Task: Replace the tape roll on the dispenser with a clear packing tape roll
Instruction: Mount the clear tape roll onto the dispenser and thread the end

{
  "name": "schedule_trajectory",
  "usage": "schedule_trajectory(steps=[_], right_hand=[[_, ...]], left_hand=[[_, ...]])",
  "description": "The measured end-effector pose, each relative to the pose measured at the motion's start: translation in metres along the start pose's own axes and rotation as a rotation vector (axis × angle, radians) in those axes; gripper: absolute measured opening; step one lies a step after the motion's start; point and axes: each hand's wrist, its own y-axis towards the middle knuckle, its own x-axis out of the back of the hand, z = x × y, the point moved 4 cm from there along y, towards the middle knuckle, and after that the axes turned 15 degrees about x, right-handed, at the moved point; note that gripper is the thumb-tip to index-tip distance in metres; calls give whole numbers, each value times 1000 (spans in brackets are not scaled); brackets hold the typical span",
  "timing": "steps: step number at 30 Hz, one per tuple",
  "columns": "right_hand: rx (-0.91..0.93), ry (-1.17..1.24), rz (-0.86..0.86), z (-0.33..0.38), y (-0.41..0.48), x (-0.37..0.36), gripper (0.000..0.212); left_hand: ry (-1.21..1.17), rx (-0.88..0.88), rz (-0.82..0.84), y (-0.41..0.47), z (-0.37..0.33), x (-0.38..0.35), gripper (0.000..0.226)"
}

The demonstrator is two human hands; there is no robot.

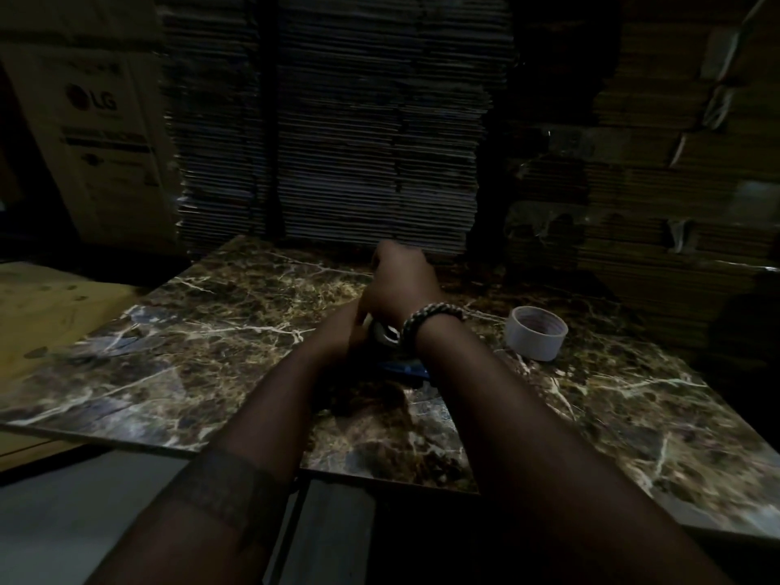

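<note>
Evidently the dispenser (403, 367) is being steadied on the marble table (211, 331) between both hands, presumably so that its roll can be worked on; only a blue part and a bit of metal are seen under the wrists. The left hand (337, 335) is curled against it and the right hand (401, 285) is bunched above it, though what each holds cannot be told in the dim light. One dispenser and one loose tape roll (536, 333), set well to the right, are counted.
</note>
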Motion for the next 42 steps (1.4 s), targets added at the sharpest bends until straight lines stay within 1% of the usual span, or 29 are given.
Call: schedule_trajectory(steps=[1, 3, 4, 7, 11, 12, 14, 15, 16, 17, 19, 21, 24, 28, 31, 34, 38, 42], right_hand=[[21, -26, 33, 5, 0, -4, 24], [87, -96, 77, 15, 0, -11, 18], [121, -131, 88, 19, -1, -14, 17], [163, -209, 99, 27, 0, -18, 20], [122, -195, 120, 25, 3, -14, 20], [105, -175, 129, 24, 4, -13, 18], [57, -133, 129, 19, 5, -9, 22], [25, -108, 119, 15, 6, -7, 24], [-3, -79, 101, 10, 7, -5, 24], [-26, -47, 75, 4, 8, -4, 18], [-71, 31, 3, -9, 9, -1, 6], [-124, 125, -59, -25, 8, 5, 10], [-206, 313, -107, -47, 0, 10, 22], [-337, 539, -147, -71, -16, 13, 24], [-428, 730, -158, -83, -27, 13, 27], [-491, 858, -166, -92, -39, 13, 31], [-530, 936, -139, -102, -52, 10, 37], [-558, 928, -120, -109, -62, 3, 37]], left_hand=[[22, 29, -22, 3, 0, 2, 57], [60, 96, -67, 10, 5, 4, 36], [67, 107, -86, 16, 9, 5, 33], [70, 120, -117, 21, 15, 8, 33], [-6, 127, -82, 16, 11, 9, 33], [-20, 118, -63, 15, 10, 8, 35], [-26, 87, -36, 10, 8, 8, 49], [-6, 70, -24, 7, 7, 8, 53], [11, 65, -9, 6, 6, 7, 52], [9, 62, -1, 5, 7, 5, 48], [-35, 54, 8, 4, 9, 3, 52], [-37, 48, 13, 4, 12, 2, 49], [-12, 51, 8, 2, 7, 3, 45], [30, 45, 5, 3, 4, 1, 60], [20, 39, 0, 4, 5, -1, 62], [-6, 49, 6, 5, 5, -2, 66], [-32, 62, 17, 6, 6, -5, 66], [-69, 64, 22, 8, 8, -6, 67]])
